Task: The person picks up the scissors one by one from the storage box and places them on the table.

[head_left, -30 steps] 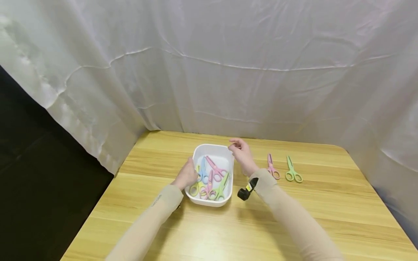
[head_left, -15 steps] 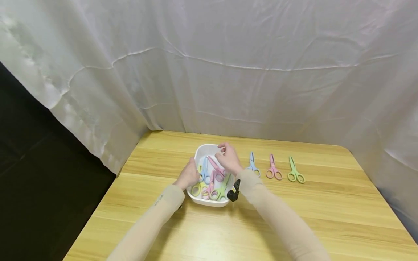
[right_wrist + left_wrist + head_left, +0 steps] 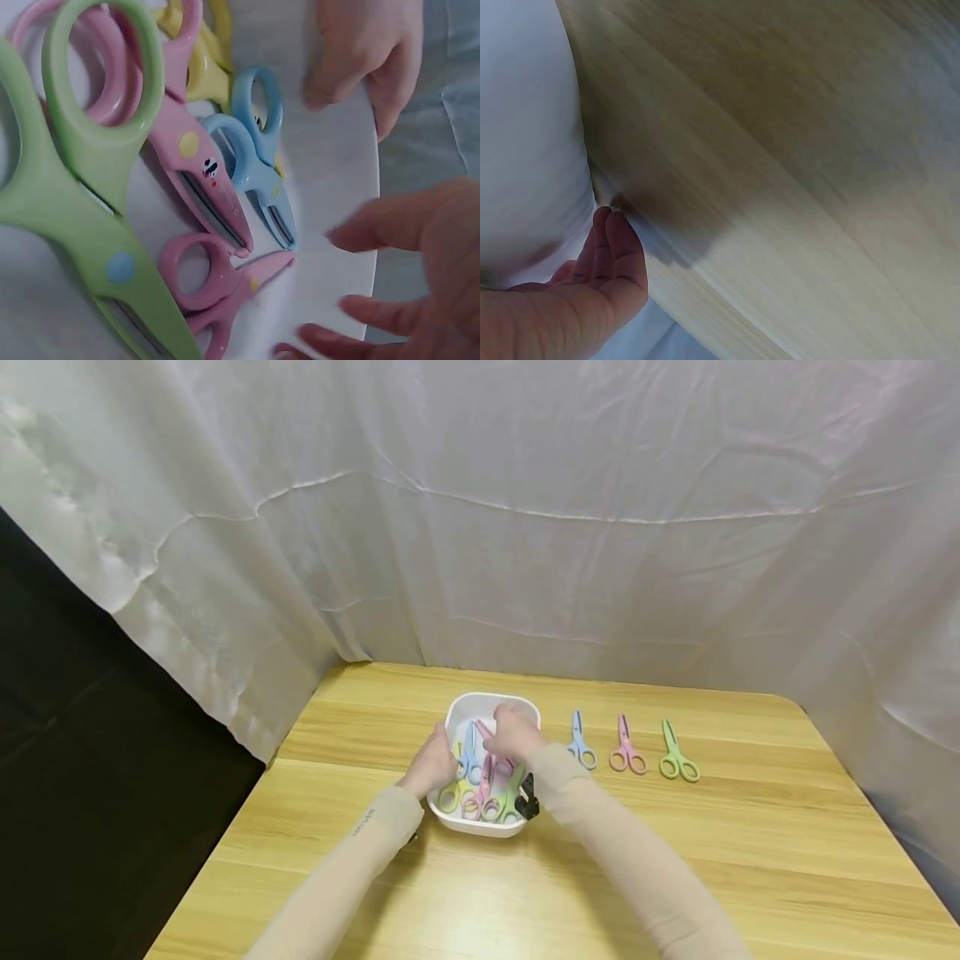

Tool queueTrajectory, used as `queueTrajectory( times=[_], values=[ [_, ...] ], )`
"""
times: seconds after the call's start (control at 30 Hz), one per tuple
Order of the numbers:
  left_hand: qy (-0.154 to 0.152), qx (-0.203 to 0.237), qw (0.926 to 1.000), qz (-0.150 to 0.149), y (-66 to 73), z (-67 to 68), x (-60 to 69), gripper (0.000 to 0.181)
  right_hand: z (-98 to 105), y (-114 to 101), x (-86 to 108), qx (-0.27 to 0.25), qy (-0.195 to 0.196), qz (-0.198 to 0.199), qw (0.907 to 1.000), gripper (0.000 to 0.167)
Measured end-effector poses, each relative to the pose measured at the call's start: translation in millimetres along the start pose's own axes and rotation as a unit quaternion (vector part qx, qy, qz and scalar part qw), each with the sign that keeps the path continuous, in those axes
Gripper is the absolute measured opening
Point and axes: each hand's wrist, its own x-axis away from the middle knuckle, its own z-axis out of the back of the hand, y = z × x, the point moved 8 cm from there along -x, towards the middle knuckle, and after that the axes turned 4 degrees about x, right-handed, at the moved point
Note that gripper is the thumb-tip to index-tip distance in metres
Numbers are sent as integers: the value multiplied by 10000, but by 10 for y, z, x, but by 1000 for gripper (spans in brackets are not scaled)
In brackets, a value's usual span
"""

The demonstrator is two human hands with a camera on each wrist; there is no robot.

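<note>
A white plastic bin (image 3: 480, 829) holds several children's scissors. My left hand (image 3: 432, 764) grips its left wall, thumb inside and fingers outside. Inside, the right wrist view shows green scissors (image 3: 97, 232), pink scissors (image 3: 187, 154), blue scissors (image 3: 260, 176), yellow scissors (image 3: 206, 75) partly covered, and a second pair of pink scissors (image 3: 238, 289) near the far end. Over that far end is my right hand (image 3: 516, 735), fingers apart and holding nothing, close to the second pink pair's tip. In the head view it hides part of that pair.
Right of the bin, blue scissors (image 3: 580, 745), pink scissors (image 3: 627, 750) and green scissors (image 3: 675, 756) lie in a row on the wooden table (image 3: 750, 827), blades pointing away. A pale curtain (image 3: 570, 568) hangs behind the table's back edge.
My right hand has moved left and down, from beside the bin's far right corner to inside it. The blue scissors on the table have come into view. My left hand keeps its place.
</note>
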Motion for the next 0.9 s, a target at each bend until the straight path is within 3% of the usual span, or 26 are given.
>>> queueTrajectory(
  times=[0.1,0.3,0.63,0.9],
  values=[
    [-20,-1,10000,7,-4,-11,-3,65,-45,-14,37,343,-329,-124,9988,60],
    [-22,-38,10000,55,-14,-15,-8,66,-137,-14,82,507,-908,-371,9939,60],
    [-3,-13,10000,53,1,4,-12,66,-184,-29,59,1368,-1073,-350,9842,39],
    [-43,85,9999,78,-5,2,8,64,-234,-23,5,1645,-1104,-425,9792,36]
  ],
)
